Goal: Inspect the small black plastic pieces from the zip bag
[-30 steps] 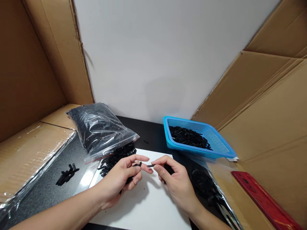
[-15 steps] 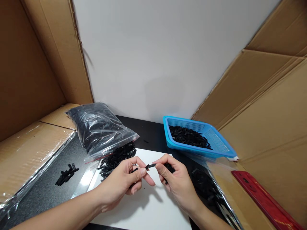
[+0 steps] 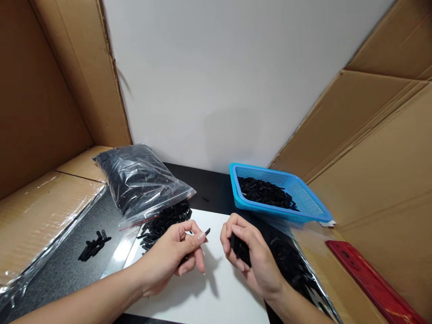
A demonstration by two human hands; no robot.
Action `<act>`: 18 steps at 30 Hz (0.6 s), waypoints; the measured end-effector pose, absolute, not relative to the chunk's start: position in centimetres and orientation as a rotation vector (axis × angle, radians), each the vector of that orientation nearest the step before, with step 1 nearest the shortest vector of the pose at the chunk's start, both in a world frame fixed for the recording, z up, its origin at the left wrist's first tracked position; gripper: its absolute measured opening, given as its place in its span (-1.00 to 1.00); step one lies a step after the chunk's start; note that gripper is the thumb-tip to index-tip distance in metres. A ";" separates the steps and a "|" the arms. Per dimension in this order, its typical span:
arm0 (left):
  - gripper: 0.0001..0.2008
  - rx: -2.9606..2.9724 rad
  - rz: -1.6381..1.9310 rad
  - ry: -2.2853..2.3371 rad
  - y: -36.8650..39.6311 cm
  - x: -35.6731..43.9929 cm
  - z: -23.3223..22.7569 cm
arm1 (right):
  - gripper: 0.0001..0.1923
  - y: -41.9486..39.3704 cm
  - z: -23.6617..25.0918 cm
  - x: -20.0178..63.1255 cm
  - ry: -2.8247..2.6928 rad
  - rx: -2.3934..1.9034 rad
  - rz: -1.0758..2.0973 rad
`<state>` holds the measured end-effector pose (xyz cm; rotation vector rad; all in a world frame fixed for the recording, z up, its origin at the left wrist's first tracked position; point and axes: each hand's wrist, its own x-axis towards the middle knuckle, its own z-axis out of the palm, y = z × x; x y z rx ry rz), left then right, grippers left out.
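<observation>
L hand (image 3: pixel 185 247) pinches one black pc (image 3: pixel 208 231); R hand (image 3: pixel 258 252) cups a bunch (image 3: pixel 240 251).
Both over white sheet (image 3: pixel 229 306), prob. so strays show up. Pc's tip pokes past L grip, likely for a clear view; R hand curls round bunch, prob. to stop spills. Pile (image 3: pixel 165 226) at sheet's far L, basket (image 3: pixel 308 201) far R, both seemingly w/in reach.

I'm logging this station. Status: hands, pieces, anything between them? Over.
Left hand pinching one small black piece above white sheet. Right hand curled around several black pieces. Nothing seen blocking between hands.
</observation>
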<state>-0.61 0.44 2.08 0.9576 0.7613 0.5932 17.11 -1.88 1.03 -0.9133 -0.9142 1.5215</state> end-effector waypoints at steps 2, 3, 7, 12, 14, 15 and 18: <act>-0.72 0.961 0.575 0.748 0.5 -0.6 2.0 | -0.59 -1.7 1.0 17.2 -0.902 -0.882 1.559; -0.72 0.963 0.568 0.741 0.5 -0.7 2.0 | -0.59 -1.6 0.9 17.2 -0.920 -0.909 1.539; -0.71 0.986 0.524 0.720 0.3 -0.8 2.0 | -0.74 -1.7 0.5 17.3 -1.154 -1.087 1.338; -0.69 1.011 0.543 0.776 0.4 -0.9 2.3 | -0.83 -2.0 0.8 17.3 -1.373 -1.176 1.164; -0.69 0.937 0.583 0.821 0.6 -1.0 2.3 | -0.83 -2.1 1.0 17.3 -1.354 -1.180 1.155; -0.70 0.858 0.598 0.844 0.8 -1.0 2.3 | -0.83 -2.1 1.0 17.3 -1.339 -1.177 1.157; -0.82 0.525 0.594 0.881 1.4 -1.3 2.2 | -0.82 -2.1 0.8 17.3 -1.304 -1.165 1.168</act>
